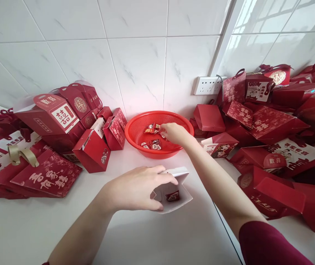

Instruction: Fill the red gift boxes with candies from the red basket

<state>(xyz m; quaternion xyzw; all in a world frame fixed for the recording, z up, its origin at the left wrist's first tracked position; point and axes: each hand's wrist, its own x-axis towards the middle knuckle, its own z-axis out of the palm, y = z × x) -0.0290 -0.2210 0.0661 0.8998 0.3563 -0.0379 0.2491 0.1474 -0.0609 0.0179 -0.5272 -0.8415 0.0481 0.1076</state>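
My left hand (139, 188) grips the upper left side of an open paper box (183, 197), with its thumb and fingers at the opening. The box's white inside faces up, and one small red wrapped candy (172, 195) lies in it. Beyond it stands a red plastic basket (135, 144) with perforated walls. Several wrapped candies (156, 144) lie in the basket. My right hand (174, 133) reaches into the basket from the right, fingers bent together at the candies; whatever is between the fingertips is hidden.
Red gift boxes (92, 151) and flat red bags (47, 173) crowd the left side. More red boxes (278, 121) are heaped on the right. A white power strip (207, 85) is on the tiled wall behind. The white tabletop (135, 235) has a dark seam at right.
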